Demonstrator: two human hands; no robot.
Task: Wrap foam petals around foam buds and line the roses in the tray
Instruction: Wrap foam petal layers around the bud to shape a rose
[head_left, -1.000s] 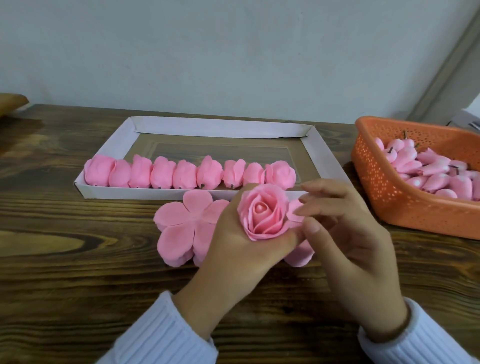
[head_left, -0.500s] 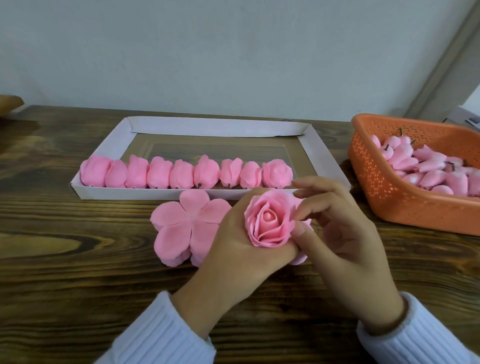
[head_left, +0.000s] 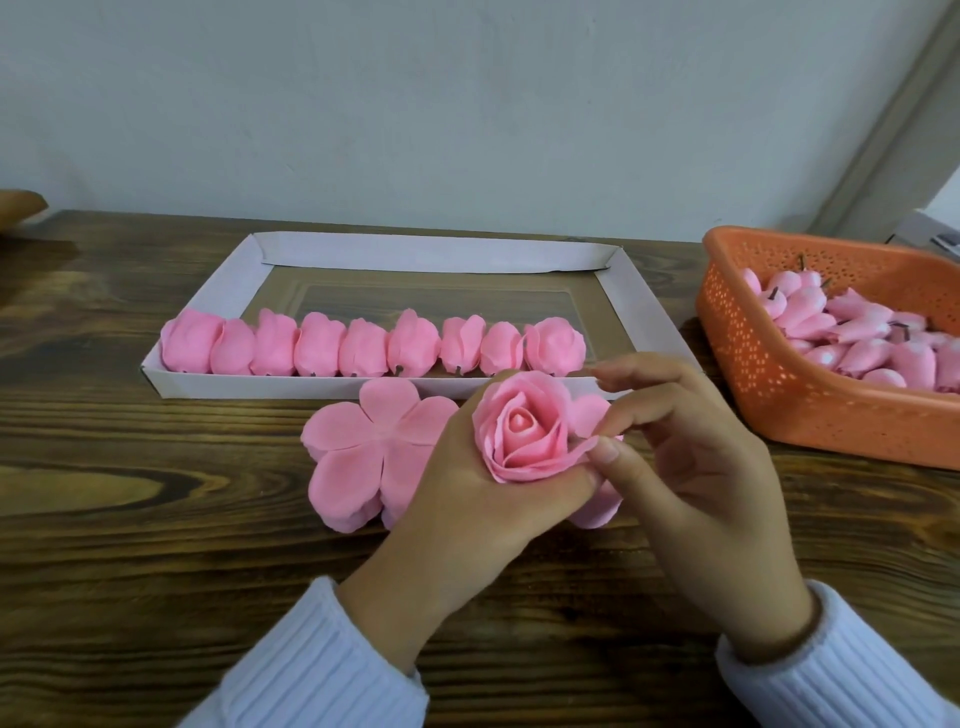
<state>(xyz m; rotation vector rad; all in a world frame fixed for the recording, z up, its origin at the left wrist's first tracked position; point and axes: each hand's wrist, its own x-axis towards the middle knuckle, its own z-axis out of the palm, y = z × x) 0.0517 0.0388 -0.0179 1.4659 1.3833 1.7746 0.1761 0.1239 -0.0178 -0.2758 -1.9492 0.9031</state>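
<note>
The dark wooden table (head_left: 130, 545) carries everything. A white cardboard tray (head_left: 431, 252) lies toward the table's far edge, near the middle. An orange perforated basket (head_left: 769, 384) sits at the right edge, apart from the tray, heaped with pink foam buds (head_left: 857, 338) (some show dark stems). Inside the tray, 9 finished roses (head_left: 374, 345) stand in 1 row along its near edge, touching one another from the near left corner almost to the right wall. Just in front of the tray's near edge lies a stack of flat foam petals (head_left: 363, 447), partly hidden by the hands. The left hand (head_left: 467, 509) cups the half-wrapped rose (head_left: 524, 436) from below, fingers curled round its base, holding it above the petals. The right hand (head_left: 691, 467) pinches an outer petal at the rose's right side between thumb and forefinger, the other fingers loosely bent.
</note>
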